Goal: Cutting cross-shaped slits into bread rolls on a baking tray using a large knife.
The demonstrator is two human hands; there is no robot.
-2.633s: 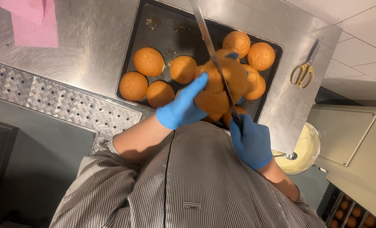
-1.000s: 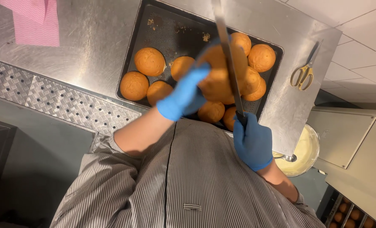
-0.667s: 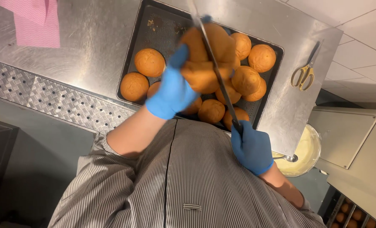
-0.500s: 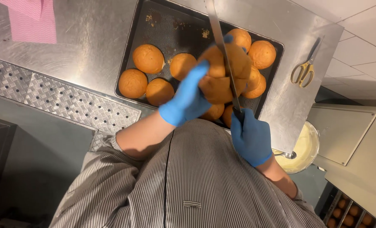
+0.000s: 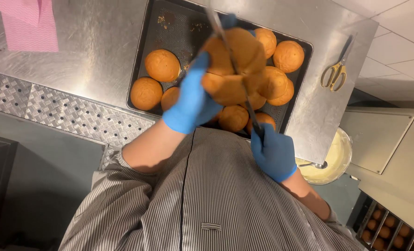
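Steel counter, dark tray of buns, bowl of cream.

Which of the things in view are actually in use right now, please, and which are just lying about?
In use: bun held in the left hand; long knife in the right hand, cutting it; dark baking tray of buns.

Lying about: yellow-handled scissors; pink cloth; bowl of cream with spoon.

**Steel counter and its load**

The steel counter carries a dark perforated baking tray of round buns, a pink cloth at its far corner, and yellow-handled scissors just beside the tray.
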